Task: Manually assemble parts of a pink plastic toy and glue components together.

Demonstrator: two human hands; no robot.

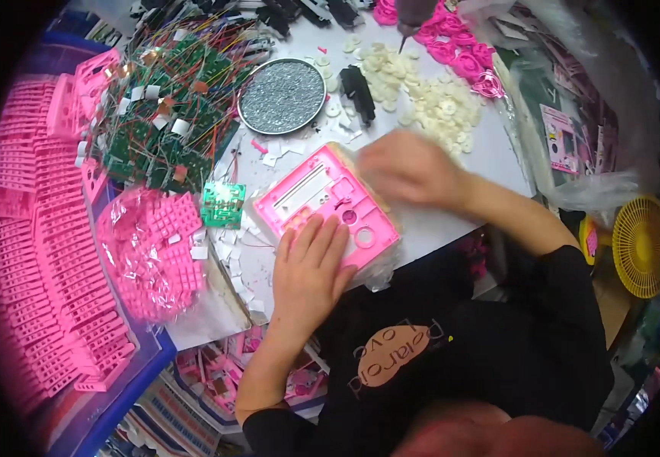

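Observation:
A pink plastic casing (345,186) lies tilted on a padded, plastic-wrapped block at the table's near edge. It has a round hole, raised ribs and two thin metal strips inside. My left hand (308,266) rests on its near left part, fingers stretched flat over the face and thumb by the near edge. Just beyond the casing's right side is my right hand (413,169), smeared by motion, so its fingers and anything in them are unclear. Close to that hand lie loose cream plastic discs (448,107) and a black plastic part (357,93).
A round tin of small metal screws (282,96) stands beyond the casing. Wired green circuit boards (170,114) heap at the left, above a bag of pink buttons (151,251). Stacked pink casings (55,244) fill a blue bin. A screwdriver tip (402,44) hangs overhead; a yellow fan (644,246) stands right.

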